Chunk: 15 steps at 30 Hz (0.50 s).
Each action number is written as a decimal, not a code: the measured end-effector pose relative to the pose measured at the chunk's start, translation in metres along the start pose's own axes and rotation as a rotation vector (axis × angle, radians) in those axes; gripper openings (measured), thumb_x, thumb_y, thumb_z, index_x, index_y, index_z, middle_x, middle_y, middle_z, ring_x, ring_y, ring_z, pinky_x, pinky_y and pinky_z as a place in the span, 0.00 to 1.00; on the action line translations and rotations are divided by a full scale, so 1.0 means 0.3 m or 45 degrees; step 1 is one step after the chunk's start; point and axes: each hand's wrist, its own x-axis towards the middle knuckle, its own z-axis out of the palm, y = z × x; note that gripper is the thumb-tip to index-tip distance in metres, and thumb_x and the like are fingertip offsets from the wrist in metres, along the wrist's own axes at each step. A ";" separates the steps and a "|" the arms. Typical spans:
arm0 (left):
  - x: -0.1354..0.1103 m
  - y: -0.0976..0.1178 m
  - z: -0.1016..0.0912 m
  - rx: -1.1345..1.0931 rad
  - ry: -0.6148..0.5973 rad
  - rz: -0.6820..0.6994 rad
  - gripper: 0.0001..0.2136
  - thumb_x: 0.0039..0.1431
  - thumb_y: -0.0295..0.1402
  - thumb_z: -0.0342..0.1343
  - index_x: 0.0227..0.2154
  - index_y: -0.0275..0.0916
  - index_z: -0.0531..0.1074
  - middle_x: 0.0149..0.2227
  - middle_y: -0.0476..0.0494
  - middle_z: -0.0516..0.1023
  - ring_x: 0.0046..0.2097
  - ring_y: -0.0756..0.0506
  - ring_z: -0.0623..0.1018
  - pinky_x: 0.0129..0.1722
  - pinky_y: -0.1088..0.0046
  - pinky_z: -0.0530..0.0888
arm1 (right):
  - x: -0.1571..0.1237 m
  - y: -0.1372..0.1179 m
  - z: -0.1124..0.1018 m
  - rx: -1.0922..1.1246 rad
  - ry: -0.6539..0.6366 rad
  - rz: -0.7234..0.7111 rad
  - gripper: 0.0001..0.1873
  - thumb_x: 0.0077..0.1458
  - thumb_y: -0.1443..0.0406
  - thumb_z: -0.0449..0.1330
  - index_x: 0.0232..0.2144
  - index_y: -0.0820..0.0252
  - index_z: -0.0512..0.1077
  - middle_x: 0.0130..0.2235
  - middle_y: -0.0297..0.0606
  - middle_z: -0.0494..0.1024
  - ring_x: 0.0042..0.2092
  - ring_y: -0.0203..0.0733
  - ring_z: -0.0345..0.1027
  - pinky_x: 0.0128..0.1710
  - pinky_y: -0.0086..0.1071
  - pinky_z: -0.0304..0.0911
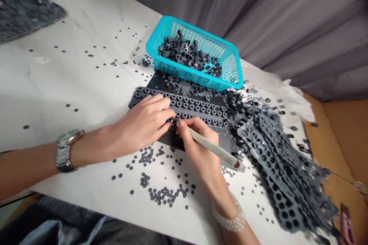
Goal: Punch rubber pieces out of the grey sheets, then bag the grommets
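Note:
My left hand (152, 116), with a metal watch at the wrist, rests over a dark grey moulded sheet (201, 108) with rows of ring-shaped parts. Its thumb and index finger pinch a small dark part close to my right fingertips; the part is mostly hidden. In my right hand (201, 141) is a pale, flat-handled tool (221, 151), gripped like a pen. Its tip meets the small part at the sheet's near edge, and I cannot make out the tip. Under the sheet lies a black mat (155, 80).
A turquoise basket (198, 74) holding many small grey rings stands behind the sheet. Punched-out sheet scraps (281, 160) are heaped at right. Small dark discs (165, 196) lie scattered across the white table (94, 84). A bag of grey parts (25, 7) sits at far left.

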 end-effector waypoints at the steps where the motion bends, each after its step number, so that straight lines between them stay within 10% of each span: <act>1: 0.001 0.001 0.000 0.014 0.002 0.003 0.10 0.61 0.27 0.48 0.37 0.34 0.75 0.33 0.43 0.69 0.39 0.42 0.70 0.40 0.62 0.68 | -0.002 -0.004 0.001 -0.018 0.005 -0.013 0.12 0.61 0.60 0.56 0.27 0.59 0.71 0.25 0.31 0.75 0.25 0.34 0.65 0.26 0.28 0.57; 15: 0.016 -0.007 -0.046 -0.385 -0.194 -0.219 0.08 0.58 0.26 0.49 0.27 0.37 0.72 0.29 0.48 0.68 0.33 0.49 0.68 0.34 0.71 0.63 | -0.017 -0.015 0.092 -0.603 0.138 -0.444 0.12 0.61 0.70 0.46 0.28 0.61 0.66 0.25 0.40 0.71 0.26 0.39 0.61 0.23 0.31 0.51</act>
